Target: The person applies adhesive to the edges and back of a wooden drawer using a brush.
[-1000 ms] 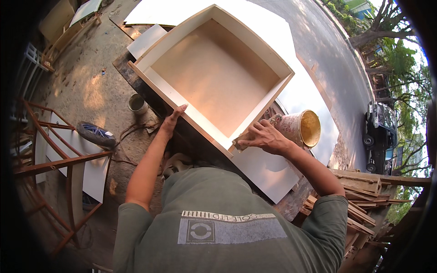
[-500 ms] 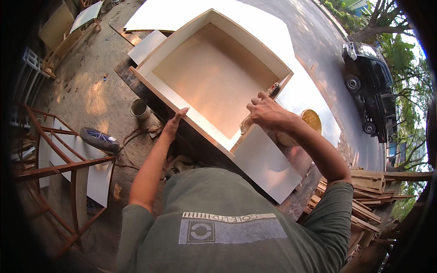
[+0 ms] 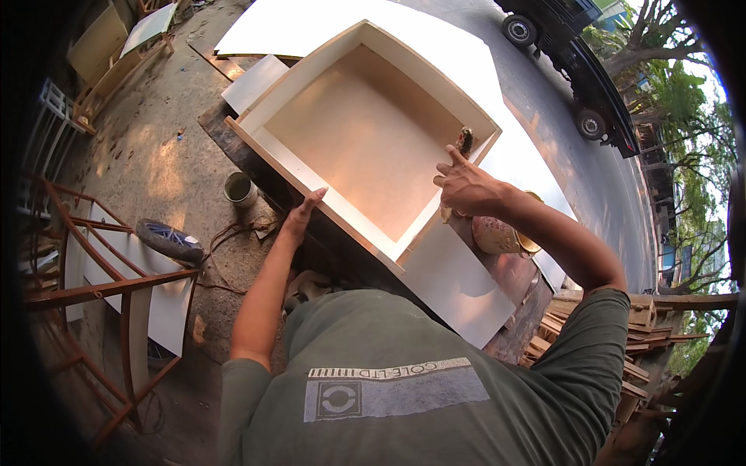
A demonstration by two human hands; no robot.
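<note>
Farther up the right side of the box [image 3: 357, 147] than half a second ago, the right hand [image 3: 475, 190] has carried the brush [image 3: 465, 141] away from the near corner. That hand is clamped on the brush, handle end upward, its working end [image 3: 445, 214] at the side wall. On the other side, the left hand [image 3: 301, 213] lies at the front rim; I cannot tell whether its fingers are gripping underneath. Beyond both hands the shallow box sits hollow side up on the dark surface [image 3: 219, 130]. To judge by this, one wall is being brushed, and the next move calls for an even stroke with the box held steady. Hard to make out is the contact itself: the knuckles mostly cover the bristles, so top edge or outer face stays uncertain. Just past it, the bucket [image 3: 497, 235] has its mouth largely hidden by the right forearm [image 3: 556, 229]. Out on the road [image 3: 614, 186], a dark truck [image 3: 579, 78] is cut off above.
</note>
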